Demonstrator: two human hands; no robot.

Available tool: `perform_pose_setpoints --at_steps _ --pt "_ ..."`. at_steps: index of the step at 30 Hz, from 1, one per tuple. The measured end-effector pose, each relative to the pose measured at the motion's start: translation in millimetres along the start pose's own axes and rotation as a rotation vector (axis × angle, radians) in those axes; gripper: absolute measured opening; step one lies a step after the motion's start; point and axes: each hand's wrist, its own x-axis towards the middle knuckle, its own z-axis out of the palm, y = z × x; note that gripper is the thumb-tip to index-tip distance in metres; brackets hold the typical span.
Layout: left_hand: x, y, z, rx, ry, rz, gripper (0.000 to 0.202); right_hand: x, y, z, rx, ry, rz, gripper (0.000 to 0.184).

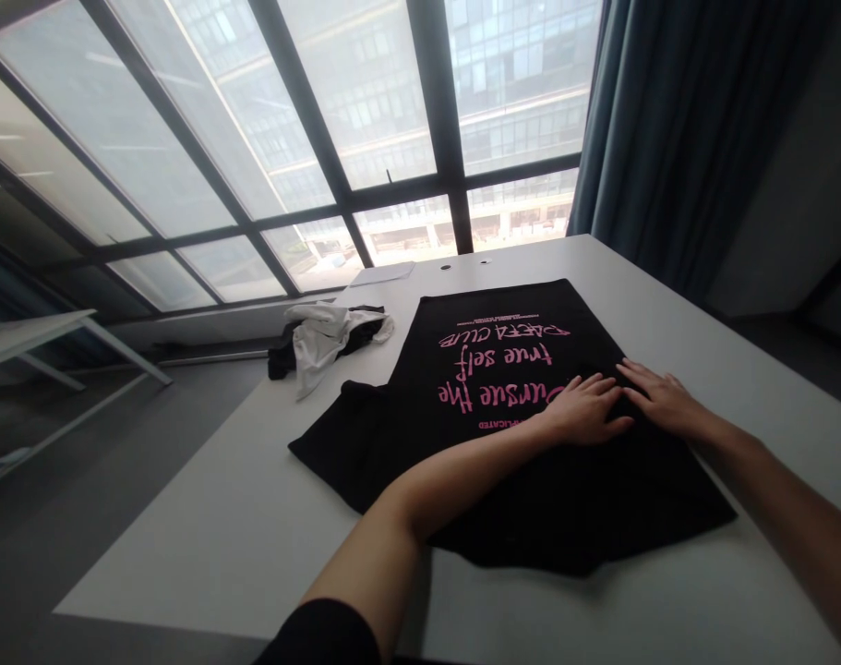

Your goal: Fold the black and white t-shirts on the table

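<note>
- Two hands are working here: my left hand (586,409) and my right hand (659,399) are lying palm-down, just beside each other, on one black T-shirt (586,503).
- All the fingers (604,386) are stretched out flat and gripping nothing; they are only pressing on the cloth.
- One T-shirt, then, is lying spread on the white tabletop (219,517), with its pink lettering facing up and reading away from me.
- I am judging the step as smoothing. It is going best, I think, with flat palms sliding outward from the middle under light, even pressure, so the cloth is not bunching under the wrists.
- One sleeve, at the shirt's left, is looking rumpled to me and is probably needing the most care.
- One crumpled heap of white and dark cloth (327,344) is sitting well apart at the far left of the tabletop.
- One pale sheet (384,273) is lying beyond it, near the window.
</note>
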Motion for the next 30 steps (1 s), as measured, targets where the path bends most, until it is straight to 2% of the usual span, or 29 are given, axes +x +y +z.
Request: perform_pose_setpoints --at_steps 3,6,12,16,18,21,24,27,30 --pt "-13 -6 -17.1 -0.093 -0.007 0.009 0.06 -1 -1 -2 0.005 -0.01 0.011 0.06" --pt "-44 -18 -40.0 -0.162 0.018 0.006 0.057 -3 -4 -5 0.021 -0.001 0.019 0.061" --pt "-145 -48 -84.8 -0.206 0.077 -0.075 0.049 -6 -11 -11 0.109 0.033 0.048 0.065" --pt "-216 -75 -107.1 -0.109 0.137 -0.252 0.049 -4 -16 -23 0.168 0.123 0.021 0.066" --pt "-252 -94 -114.4 -0.046 0.178 -0.352 0.049 -4 -27 -34 0.166 0.193 -0.008 0.064" --pt "-304 -127 -120.1 0.061 0.261 -0.559 0.043 -4 -60 -50 0.167 0.244 -0.073 0.058" --pt "-348 -154 -120.0 0.198 0.287 -0.79 0.044 0 -111 -58 0.194 0.21 -0.187 0.054" --pt "-380 -171 -115.7 0.298 0.288 -0.993 0.047 9 -171 -54 0.277 0.137 -0.35 0.051" --pt "-399 -180 -111.3 0.297 0.283 -1.127 0.049 20 -231 -43 0.372 0.068 -0.462 0.048"
